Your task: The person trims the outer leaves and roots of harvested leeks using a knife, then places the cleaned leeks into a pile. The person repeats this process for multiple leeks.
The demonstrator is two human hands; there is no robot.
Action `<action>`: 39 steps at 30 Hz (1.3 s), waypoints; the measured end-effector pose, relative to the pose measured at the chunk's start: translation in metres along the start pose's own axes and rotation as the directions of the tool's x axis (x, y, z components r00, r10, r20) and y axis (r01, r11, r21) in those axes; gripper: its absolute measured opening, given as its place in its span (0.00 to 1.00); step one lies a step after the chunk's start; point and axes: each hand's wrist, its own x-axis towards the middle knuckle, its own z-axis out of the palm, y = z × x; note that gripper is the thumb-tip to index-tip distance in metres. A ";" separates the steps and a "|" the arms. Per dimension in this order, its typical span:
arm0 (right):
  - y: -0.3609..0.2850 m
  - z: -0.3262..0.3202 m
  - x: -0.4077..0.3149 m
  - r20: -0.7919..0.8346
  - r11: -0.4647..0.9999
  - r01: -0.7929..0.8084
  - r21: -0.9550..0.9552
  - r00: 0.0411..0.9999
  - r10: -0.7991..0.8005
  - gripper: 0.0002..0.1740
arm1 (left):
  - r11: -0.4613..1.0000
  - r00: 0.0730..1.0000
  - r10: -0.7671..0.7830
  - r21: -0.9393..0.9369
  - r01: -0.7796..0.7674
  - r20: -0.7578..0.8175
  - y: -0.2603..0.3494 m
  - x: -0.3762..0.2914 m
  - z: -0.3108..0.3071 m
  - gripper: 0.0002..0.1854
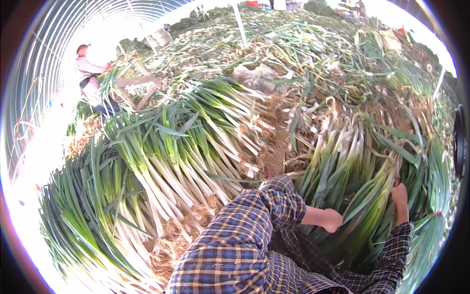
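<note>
My right hand [400,196] is closed around a knife [397,178] with a red handle and a narrow blade pointing away from me. Beside it lie long green onions [374,205], their green leaves towards me and pale stems pointing away. My left hand [332,220] is bent low over the leaves of these onions; its fingers are turned out of sight, so I cannot tell what they hold. Both arms wear checked sleeves. To my left, a long row of green onions [180,165] lies side by side, with brown, soil-covered roots [172,242] towards me.
Loose leaf trimmings [293,44] cover the ground ahead. A person [88,70] stands at far left by a wooden frame [136,81], onion leaves at their hands. A tied bundle of onions [427,235] is at right. Tunnel-shaped ribbing [44,62] curves overhead at left.
</note>
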 end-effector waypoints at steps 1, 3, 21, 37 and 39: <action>0.001 0.002 0.016 -0.020 0.996 -0.053 -0.068 0.998 0.052 0.23 | 0.998 0.998 -0.041 -0.040 0.043 0.048 -0.001 0.002 -0.002 0.13; 0.002 0.005 0.038 -0.024 0.998 -0.028 -0.054 0.999 0.027 0.22 | 0.998 0.998 -0.043 -0.047 0.045 0.043 -0.002 0.003 -0.002 0.13; 0.013 0.011 0.075 0.004 0.999 -0.032 0.005 0.999 0.032 0.21 | 0.819 0.897 -0.336 -0.560 0.129 -0.285 -0.062 0.149 -0.056 0.24; 0.020 0.007 0.085 0.153 0.965 -0.089 0.247 0.987 0.052 0.17 | 0.498 0.859 -0.493 -0.854 0.151 -0.136 -0.067 0.188 -0.040 0.18; 0.028 0.013 0.089 0.005 0.994 0.005 0.107 1.000 -0.005 0.16 | 0.500 0.870 -0.480 -0.851 0.163 -0.115 -0.059 0.185 -0.045 0.19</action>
